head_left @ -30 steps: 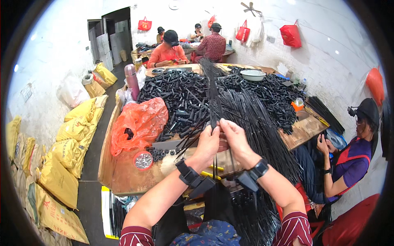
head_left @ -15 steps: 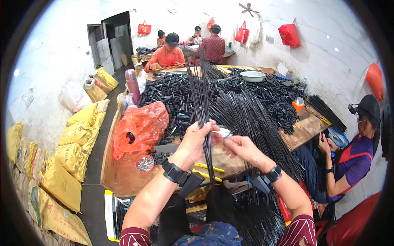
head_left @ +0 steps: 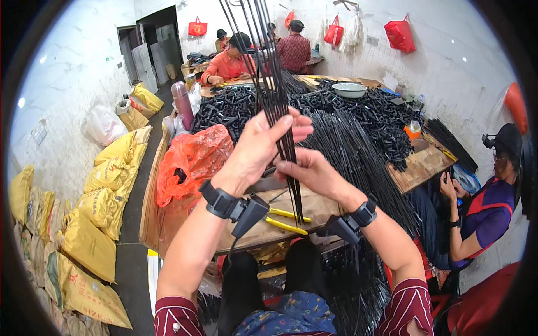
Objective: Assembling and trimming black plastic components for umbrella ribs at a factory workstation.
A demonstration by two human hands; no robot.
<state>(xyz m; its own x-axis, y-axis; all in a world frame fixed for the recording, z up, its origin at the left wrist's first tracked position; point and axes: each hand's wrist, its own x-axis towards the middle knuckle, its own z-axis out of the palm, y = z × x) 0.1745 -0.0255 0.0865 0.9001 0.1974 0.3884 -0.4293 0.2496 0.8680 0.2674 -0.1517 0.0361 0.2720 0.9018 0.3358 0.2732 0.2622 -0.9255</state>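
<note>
A bundle of long, thin black rods (head_left: 274,96) stands nearly upright before me, fanning apart toward the top. My left hand (head_left: 262,139) grips it around the middle, thumb across the front and fingertips showing on the far side. Just below, my right hand (head_left: 309,170) closes on the same rods with thumb and fingers. The lower tips hang over the table edge beside yellow-handled pliers (head_left: 287,225). Many more black rods (head_left: 358,162) lie in a heap to the right of my hands.
Short black tubular parts (head_left: 224,115) cover the wooden table (head_left: 150,215). A red plastic bag (head_left: 193,159) and a pink flask (head_left: 182,103) stand left; a pale bowl (head_left: 349,90) is at the back. Yellow sacks (head_left: 89,246) line the left wall. A person (head_left: 482,224) sits at right; others work behind.
The bundle has risen, with my left hand higher around it. My right hand has come left onto the rods; the small pale thing by its fingers no longer shows.
</note>
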